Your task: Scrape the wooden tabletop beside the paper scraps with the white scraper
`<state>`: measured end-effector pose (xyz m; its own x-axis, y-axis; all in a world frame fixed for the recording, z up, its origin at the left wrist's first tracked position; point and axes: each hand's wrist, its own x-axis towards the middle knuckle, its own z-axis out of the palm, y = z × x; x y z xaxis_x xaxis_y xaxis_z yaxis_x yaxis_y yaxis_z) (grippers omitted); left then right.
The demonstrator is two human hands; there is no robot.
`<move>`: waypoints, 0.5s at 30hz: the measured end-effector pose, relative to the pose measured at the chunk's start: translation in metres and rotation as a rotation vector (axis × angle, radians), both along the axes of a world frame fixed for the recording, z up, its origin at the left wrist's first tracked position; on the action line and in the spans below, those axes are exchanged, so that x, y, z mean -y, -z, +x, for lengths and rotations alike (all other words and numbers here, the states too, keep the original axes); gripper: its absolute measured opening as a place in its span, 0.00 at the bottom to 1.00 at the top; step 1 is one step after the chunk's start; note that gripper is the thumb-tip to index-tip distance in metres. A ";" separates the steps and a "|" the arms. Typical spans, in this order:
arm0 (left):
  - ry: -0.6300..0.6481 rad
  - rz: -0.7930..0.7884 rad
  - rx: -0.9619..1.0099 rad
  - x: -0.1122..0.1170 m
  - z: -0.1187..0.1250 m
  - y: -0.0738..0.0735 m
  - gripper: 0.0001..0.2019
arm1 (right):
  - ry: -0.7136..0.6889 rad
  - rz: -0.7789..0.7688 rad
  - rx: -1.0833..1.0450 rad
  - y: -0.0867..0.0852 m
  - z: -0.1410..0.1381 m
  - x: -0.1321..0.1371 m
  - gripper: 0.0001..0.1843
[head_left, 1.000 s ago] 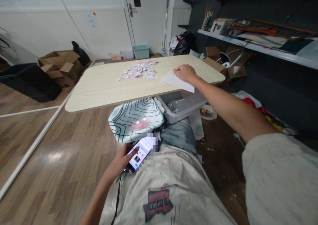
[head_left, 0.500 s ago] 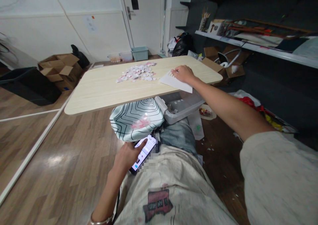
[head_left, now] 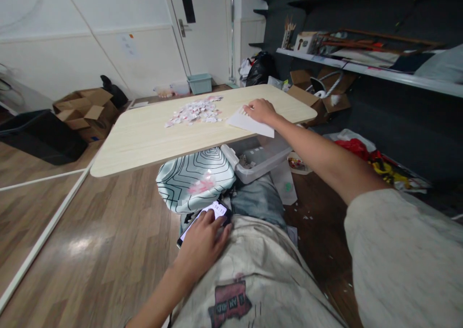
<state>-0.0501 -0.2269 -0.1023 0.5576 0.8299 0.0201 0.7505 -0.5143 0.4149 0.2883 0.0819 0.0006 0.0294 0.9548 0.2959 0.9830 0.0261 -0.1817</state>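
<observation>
A lit phone [head_left: 219, 209] rests at my lap. My left hand [head_left: 202, 234] lies palm down over it, fingers apart and touching the screen, covering much of it. My right hand [head_left: 261, 111] is on the table with curled fingers closed at the upper edge of a white paper sheet [head_left: 249, 124]. Small pale bits show by its fingertips; the thumb is hidden. Left of the sheet, a pile of small white and pink paper pieces [head_left: 197, 111] spreads over the pale wooden table [head_left: 144, 140].
Below the table's near edge are a patterned teal pouch [head_left: 181, 183] with pink bits and a clear plastic box [head_left: 253, 173]. A bowl [head_left: 298, 164] of small colourful pieces stands on the floor at right. A black bin [head_left: 43, 135] and cardboard boxes [head_left: 85, 108] stand at left.
My left hand has shifted right and forward across the phone, its fingers now spread over the screen. My right hand stays at the white sheet. The view has tilted slightly.
</observation>
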 end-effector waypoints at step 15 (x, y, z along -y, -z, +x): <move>-0.089 0.050 0.000 0.005 -0.036 0.018 0.27 | -0.009 0.022 -0.024 0.002 0.001 -0.002 0.37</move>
